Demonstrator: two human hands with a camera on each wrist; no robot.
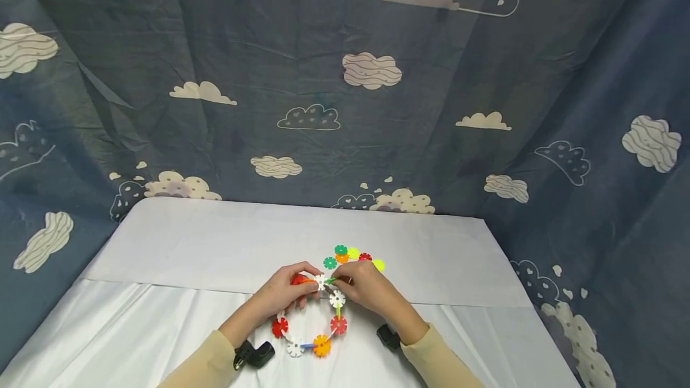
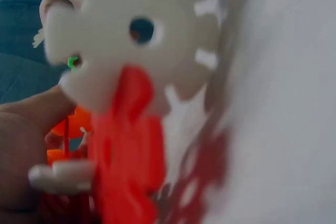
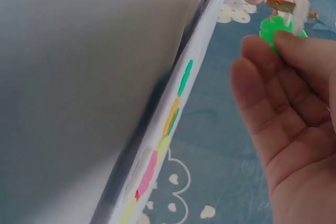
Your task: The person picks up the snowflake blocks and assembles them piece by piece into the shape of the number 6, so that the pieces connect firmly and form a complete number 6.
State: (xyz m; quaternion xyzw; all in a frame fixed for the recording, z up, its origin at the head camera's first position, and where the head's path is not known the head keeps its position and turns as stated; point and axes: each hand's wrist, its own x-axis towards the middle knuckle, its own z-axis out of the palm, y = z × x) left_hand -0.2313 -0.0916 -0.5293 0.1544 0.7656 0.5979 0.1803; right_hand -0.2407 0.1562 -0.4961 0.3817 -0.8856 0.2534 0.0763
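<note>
A ring of joined notched discs lies on the white cloth, with a red disc [image 1: 280,327], an orange disc [image 1: 321,346] and white discs [image 1: 295,349] among them. At its far side the left hand [image 1: 291,286] grips orange and red discs beside a white disc [image 1: 321,282]. From the right, the right hand [image 1: 369,286] pinches a green disc [image 1: 330,281] against that white one. In the right wrist view, the right hand [image 3: 294,103] has thumb and forefinger on the green disc [image 3: 275,29]. A white disc [image 2: 131,35] and a red one [image 2: 128,150] fill the left wrist view.
Loose discs, including green [image 1: 341,249], yellow [image 1: 379,264] and red [image 1: 365,256], lie just beyond the hands on the white-covered table [image 1: 215,244]. A dark cloud-patterned curtain [image 1: 307,47] hangs behind and at both sides. Black devices are strapped at both wrists.
</note>
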